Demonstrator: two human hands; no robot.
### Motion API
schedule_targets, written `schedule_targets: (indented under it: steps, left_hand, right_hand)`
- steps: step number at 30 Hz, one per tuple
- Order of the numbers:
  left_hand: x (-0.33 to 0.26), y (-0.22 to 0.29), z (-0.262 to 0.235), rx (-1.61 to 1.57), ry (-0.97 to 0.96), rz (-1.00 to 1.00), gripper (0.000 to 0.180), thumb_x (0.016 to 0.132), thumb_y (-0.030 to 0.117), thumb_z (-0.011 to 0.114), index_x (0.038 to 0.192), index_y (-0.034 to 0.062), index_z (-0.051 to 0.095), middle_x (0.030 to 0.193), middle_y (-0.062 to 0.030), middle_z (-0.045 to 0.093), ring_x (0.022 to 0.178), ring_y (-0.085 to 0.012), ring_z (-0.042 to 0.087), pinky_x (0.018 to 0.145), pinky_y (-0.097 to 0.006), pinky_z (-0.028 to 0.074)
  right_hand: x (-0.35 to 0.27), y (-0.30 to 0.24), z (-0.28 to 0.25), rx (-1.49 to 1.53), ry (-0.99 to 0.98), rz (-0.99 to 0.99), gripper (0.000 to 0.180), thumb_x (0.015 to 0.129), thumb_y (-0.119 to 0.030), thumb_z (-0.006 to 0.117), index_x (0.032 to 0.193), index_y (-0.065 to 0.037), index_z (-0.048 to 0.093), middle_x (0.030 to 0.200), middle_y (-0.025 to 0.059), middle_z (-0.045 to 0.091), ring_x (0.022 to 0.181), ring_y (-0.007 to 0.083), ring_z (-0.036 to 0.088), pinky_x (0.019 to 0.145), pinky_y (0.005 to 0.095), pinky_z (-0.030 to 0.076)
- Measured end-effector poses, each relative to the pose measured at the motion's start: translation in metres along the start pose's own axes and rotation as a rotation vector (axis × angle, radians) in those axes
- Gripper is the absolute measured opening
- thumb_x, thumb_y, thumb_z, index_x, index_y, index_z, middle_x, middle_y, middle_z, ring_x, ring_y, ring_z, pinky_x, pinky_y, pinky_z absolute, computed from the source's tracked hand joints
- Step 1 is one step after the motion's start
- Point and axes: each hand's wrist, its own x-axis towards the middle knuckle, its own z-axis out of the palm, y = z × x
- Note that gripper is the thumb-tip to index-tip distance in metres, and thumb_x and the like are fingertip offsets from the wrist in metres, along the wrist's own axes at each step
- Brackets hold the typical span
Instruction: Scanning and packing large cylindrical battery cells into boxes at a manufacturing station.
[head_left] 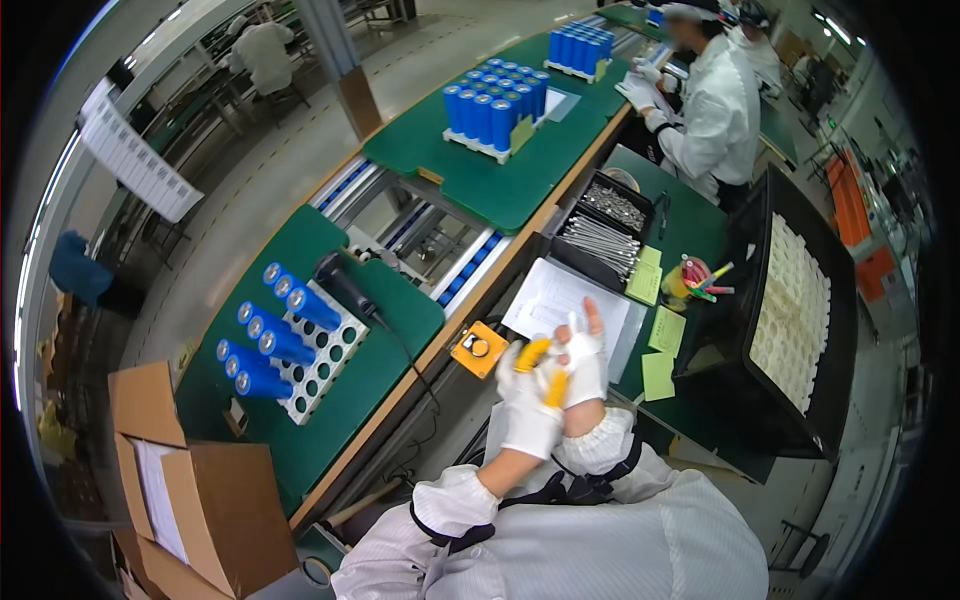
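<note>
My left hand point(529, 410) wears a white glove with yellow finger covers. It is pressed up against my right hand point(588, 372), its fingers bent onto that hand's white glove. Bare fingertips show on my right hand; one finger points up and others are partly bent. Just what the left fingers pinch is partly hidden between the hands. Beyond both hands lie white paper sheets point(552, 297) on the bench. Left of them sits a yellow box with a round button point(478, 349).
Blue cylindrical cells point(287, 342) stand in a white holder point(337, 354) on a green board, beside a black handheld scanner point(345, 285). Fuller cell holders stand farther back. Bins of metal rods point(600, 240), a black crate point(735, 350), a cardboard box point(230, 505) and a co-worker point(715, 110) surround me.
</note>
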Motion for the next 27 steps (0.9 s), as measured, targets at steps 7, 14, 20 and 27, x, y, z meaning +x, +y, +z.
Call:
schedule_targets:
  steps: [7,14,20,27]
  left_hand:
    - [0.036,0.045,-0.008,-0.508,-0.436,-0.324,0.028,0.093,0.011,0.058,0.120,0.0010,0.057,0.101,-0.0077,0.065,0.089,-0.0155,0.063,0.079,-0.028,0.050]
    - [0.020,0.054,0.051,-1.417,-0.450,-1.157,0.015,0.094,0.019,0.048,0.092,0.0071,0.056,0.085,-0.0048,0.057,0.079,-0.0185,0.058,0.068,-0.030,0.047]
    - [-0.037,-0.013,0.063,-1.872,-0.556,-1.487,0.026,0.093,0.023,0.045,0.114,0.0142,0.059,0.103,-0.0085,0.062,0.091,-0.0245,0.060,0.074,-0.034,0.051]
    - [-0.022,-0.025,0.023,-1.272,-0.572,-1.421,0.036,0.095,0.024,0.047,0.130,0.0140,0.054,0.120,-0.0096,0.059,0.106,-0.0231,0.057,0.093,-0.037,0.046]
  right_hand:
    - [-0.032,-0.063,0.001,-0.924,-0.011,-0.419,0.029,0.092,-0.012,0.053,0.120,-0.013,0.059,0.081,0.0027,0.052,0.073,0.0164,0.056,0.079,0.0314,0.046]
    - [-0.072,-0.088,-0.029,-1.593,-0.340,-0.519,0.059,0.081,-0.002,0.065,0.136,-0.007,0.045,0.146,0.0224,0.029,0.128,0.0377,0.040,0.109,0.0411,0.032]
    - [-0.098,-0.087,-0.068,-1.286,-0.464,-0.279,0.049,0.078,-0.008,0.069,0.122,-0.021,0.050,0.147,0.0211,0.035,0.136,0.0380,0.035,0.112,0.0493,0.026]
    - [-0.095,-0.107,-0.125,-1.468,-0.619,0.095,0.013,0.084,-0.005,0.062,0.092,-0.014,0.061,0.116,0.0128,0.061,0.106,0.0249,0.059,0.091,0.0366,0.047]
